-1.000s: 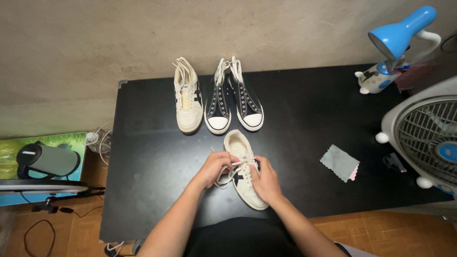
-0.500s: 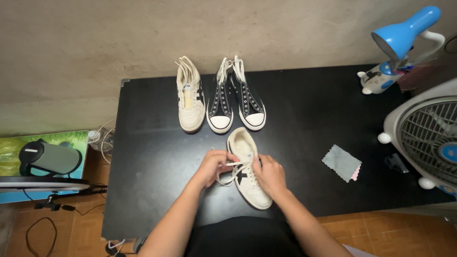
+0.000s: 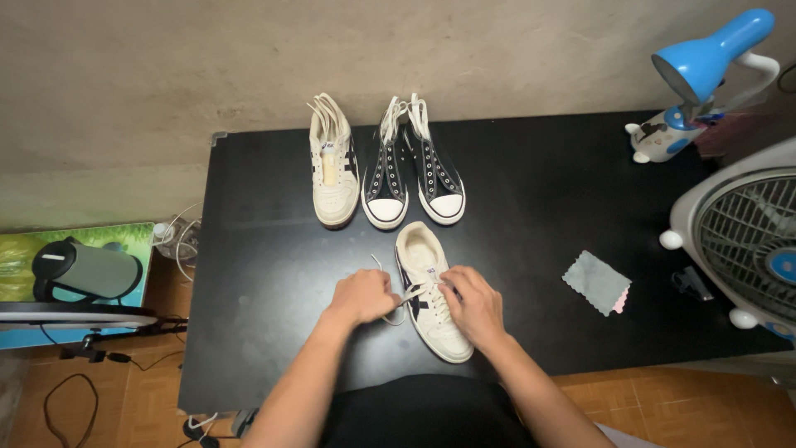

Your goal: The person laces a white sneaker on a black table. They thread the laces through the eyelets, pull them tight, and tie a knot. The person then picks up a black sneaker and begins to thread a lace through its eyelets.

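A cream sneaker [image 3: 424,264] with black stripes lies on the black table [image 3: 531,191], toe toward me. My left hand [image 3: 362,295] grips its white shoelace [image 3: 381,267] just left of the shoe, the lace running from my fist to the eyelets. My right hand [image 3: 474,304] rests on the shoe's laced top, fingertips pinching the lace near the tongue. At the back of the table stand the matching cream sneaker [image 3: 333,170] and a pair of black high-top sneakers [image 3: 413,170] with white toe caps, their laces loose.
A grey cloth [image 3: 594,282] lies right of the shoe. A white fan [image 3: 740,241] stands at the right edge, a blue desk lamp [image 3: 695,75] at the back right corner. Left of the table, a green-grey cylinder [image 3: 83,272] and cables sit near the floor.
My left hand has pulled leftward away from the shoe, drawing the lace out. My right hand stays on the shoe's laces. The view shifted slightly.
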